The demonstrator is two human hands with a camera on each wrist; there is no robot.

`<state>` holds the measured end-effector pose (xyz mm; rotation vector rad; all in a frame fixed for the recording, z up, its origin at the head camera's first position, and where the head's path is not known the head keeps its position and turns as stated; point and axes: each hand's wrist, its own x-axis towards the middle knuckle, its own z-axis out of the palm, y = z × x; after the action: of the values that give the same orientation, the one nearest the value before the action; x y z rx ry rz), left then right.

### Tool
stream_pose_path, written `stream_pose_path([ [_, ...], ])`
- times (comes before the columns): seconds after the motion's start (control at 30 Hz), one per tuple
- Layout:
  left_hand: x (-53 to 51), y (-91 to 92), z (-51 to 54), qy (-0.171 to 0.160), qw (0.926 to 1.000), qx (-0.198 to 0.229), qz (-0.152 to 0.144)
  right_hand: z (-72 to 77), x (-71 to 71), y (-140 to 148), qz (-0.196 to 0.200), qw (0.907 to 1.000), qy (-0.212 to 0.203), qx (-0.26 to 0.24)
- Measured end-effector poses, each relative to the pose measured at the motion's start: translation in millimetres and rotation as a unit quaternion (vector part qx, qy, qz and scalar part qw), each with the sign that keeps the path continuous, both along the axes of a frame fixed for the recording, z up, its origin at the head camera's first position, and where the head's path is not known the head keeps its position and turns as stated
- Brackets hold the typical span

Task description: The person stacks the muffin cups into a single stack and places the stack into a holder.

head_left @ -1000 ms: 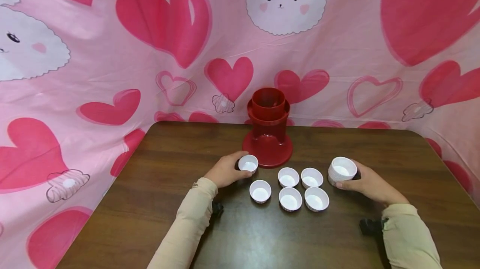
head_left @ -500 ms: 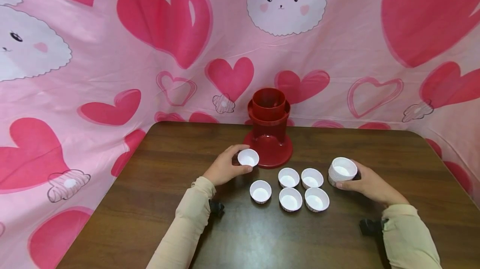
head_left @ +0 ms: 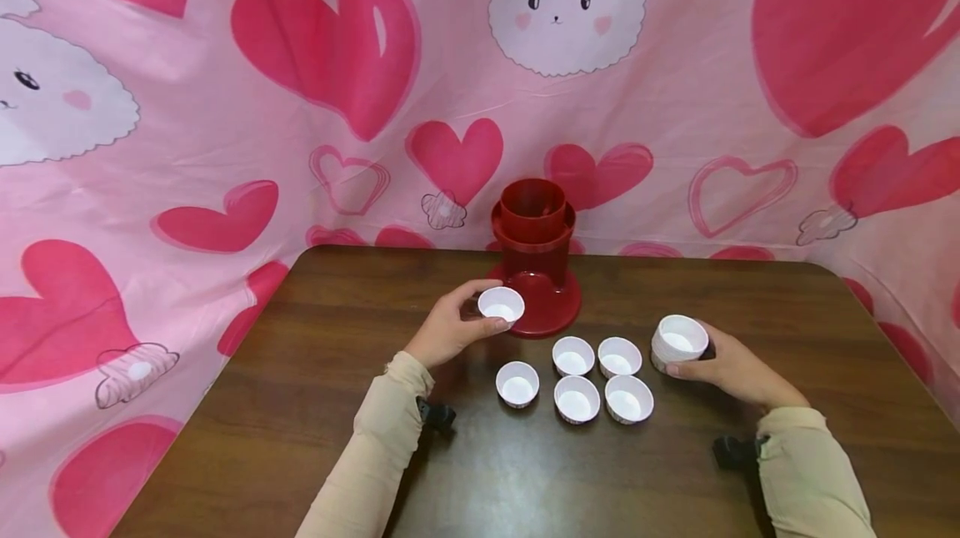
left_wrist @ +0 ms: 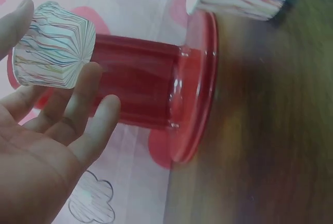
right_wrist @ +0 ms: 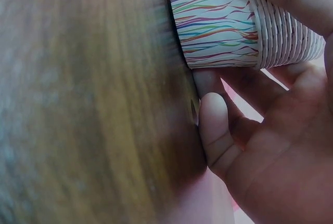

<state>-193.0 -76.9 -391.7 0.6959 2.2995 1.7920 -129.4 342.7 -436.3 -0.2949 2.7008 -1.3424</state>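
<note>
My left hand (head_left: 447, 326) pinches a single white paper cup (head_left: 501, 305) between thumb and fingers, above the table and in front of the red stand. In the left wrist view this paper cup (left_wrist: 54, 46) shows wavy coloured stripes on its side. My right hand (head_left: 735, 367) grips a stack of nested paper cups (head_left: 678, 339) at the right. Several rims of the stack (right_wrist: 250, 24) show in the right wrist view, its bottom at the table surface. Between the hands stand single paper cups, among them a near left one (head_left: 517, 384) and a near right one (head_left: 628, 399).
A red stand (head_left: 534, 258) with a round base and an open cup-shaped top stands at the back of the brown wooden table (head_left: 510, 480). Behind the table hangs a pink cloth (head_left: 637, 104) with hearts.
My left hand has lifted its paper cup upward, away from the table and slightly toward the red stand. The right hand stays on the stack, and the standing cups keep their places.
</note>
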Motion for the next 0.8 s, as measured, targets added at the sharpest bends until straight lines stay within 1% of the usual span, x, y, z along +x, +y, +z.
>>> stream_pose_path([
  [0.23, 3.5, 14.8, 10.1, 0.007, 1.0, 0.002, -0.005, 0.4, 0.7, -0.7, -0.005, 0.9998, -0.017, 0.0],
  [0.43, 4.6, 27.4, 15.0, 0.025, 0.9994, 0.012, -0.022, 2.4, 0.5, -0.7, 0.008, 0.9999, 0.003, -0.006],
  [0.53, 4.5, 34.1, 16.0, 0.024, 0.9992, 0.014, -0.028, 3.9, 1.0, -1.7, 0.013, 0.9997, 0.01, -0.016],
  [0.67, 4.9, 44.4, 17.6, 0.026, 0.9991, 0.005, -0.035, 4.5, 1.3, -2.4, 0.012, 0.9997, 0.01, -0.019],
  [0.8, 7.0, 55.1, 20.3, 0.012, 0.9991, 0.002, -0.04, 4.4, 1.6, -2.0, 0.01, 0.9998, 0.011, -0.013],
])
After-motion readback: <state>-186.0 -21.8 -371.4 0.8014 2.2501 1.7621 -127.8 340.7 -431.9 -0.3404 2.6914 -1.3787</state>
